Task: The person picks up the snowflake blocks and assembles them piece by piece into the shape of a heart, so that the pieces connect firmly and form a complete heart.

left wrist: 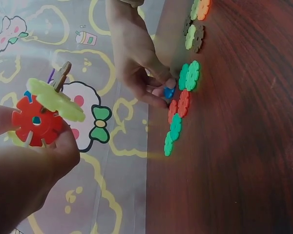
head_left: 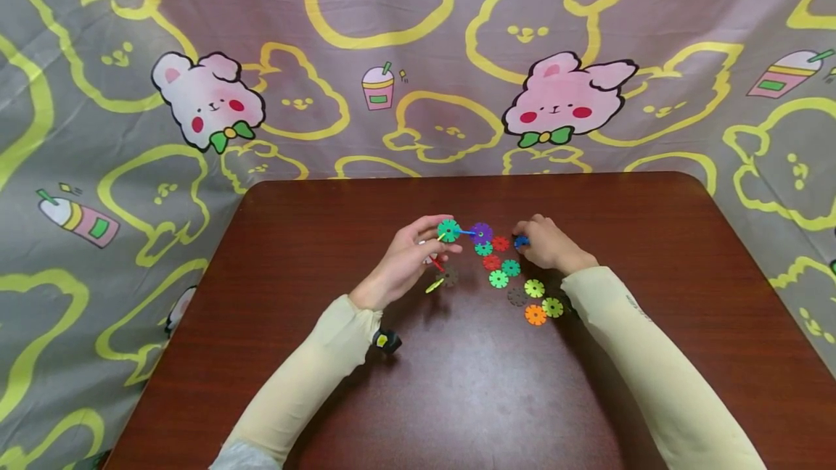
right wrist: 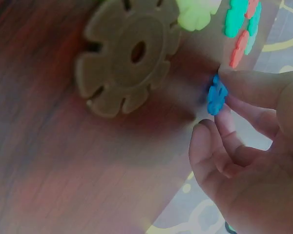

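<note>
My left hand point(head_left: 408, 256) grips a joined cluster of notched plastic snowflake discs above the table. In it show a green disc point(head_left: 448, 231), a blue disc point(head_left: 466, 232) seen edge-on, a purple disc point(head_left: 481, 233), a red disc point(left wrist: 36, 122), a yellow-green disc point(left wrist: 56, 101) and a brown disc point(left wrist: 62, 77). A white piece is partly hidden by the fingers. To the right, my right hand point(head_left: 547, 244) pinches a loose blue disc point(right wrist: 217, 95) between thumb and fingers, low near the tabletop.
Between the hands, loose discs lie on the brown table point(head_left: 457, 383): red point(head_left: 491, 262), green point(head_left: 498, 279), yellow-green point(head_left: 534, 288), brown point(head_left: 517, 297), orange point(head_left: 535, 315) and others. A patterned curtain point(head_left: 418, 129) hangs behind the table.
</note>
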{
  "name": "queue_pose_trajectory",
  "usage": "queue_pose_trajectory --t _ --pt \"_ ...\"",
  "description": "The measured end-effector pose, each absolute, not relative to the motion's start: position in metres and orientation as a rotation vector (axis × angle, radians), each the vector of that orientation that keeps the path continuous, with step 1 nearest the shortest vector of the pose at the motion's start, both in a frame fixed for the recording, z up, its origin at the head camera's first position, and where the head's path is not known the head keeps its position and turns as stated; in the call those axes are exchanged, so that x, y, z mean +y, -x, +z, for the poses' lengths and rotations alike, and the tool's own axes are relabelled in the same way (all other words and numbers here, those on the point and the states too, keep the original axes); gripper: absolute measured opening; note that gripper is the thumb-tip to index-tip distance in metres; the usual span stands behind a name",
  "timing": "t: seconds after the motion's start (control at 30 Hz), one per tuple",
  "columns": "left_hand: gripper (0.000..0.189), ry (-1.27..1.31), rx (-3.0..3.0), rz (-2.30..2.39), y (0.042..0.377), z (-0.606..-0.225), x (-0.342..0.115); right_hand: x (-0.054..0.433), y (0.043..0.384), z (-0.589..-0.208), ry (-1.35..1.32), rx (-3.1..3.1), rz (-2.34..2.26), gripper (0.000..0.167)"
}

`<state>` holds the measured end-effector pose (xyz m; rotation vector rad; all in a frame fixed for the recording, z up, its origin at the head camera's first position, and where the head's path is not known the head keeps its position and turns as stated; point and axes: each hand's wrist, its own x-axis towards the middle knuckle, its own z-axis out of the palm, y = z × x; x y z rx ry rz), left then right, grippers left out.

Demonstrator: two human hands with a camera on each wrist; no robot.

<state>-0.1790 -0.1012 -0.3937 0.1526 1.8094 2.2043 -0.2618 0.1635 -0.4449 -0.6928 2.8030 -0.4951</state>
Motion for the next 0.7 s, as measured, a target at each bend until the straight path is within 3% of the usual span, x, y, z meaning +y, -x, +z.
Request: queue_pose_trajectory --t 0.43,0.7 --pt "0.044 -0.186 1.791 2.22 0.178 -0.393 -0.101 0.174 0.258 -0.449 0.717 2.794 -0.651 0.012" --pt "0.042 -0.191 1.84 2.22 0.179 -0.392 -0.103 0.175 0.253 -0.449 0.742 2.808 -0.842 0.011"
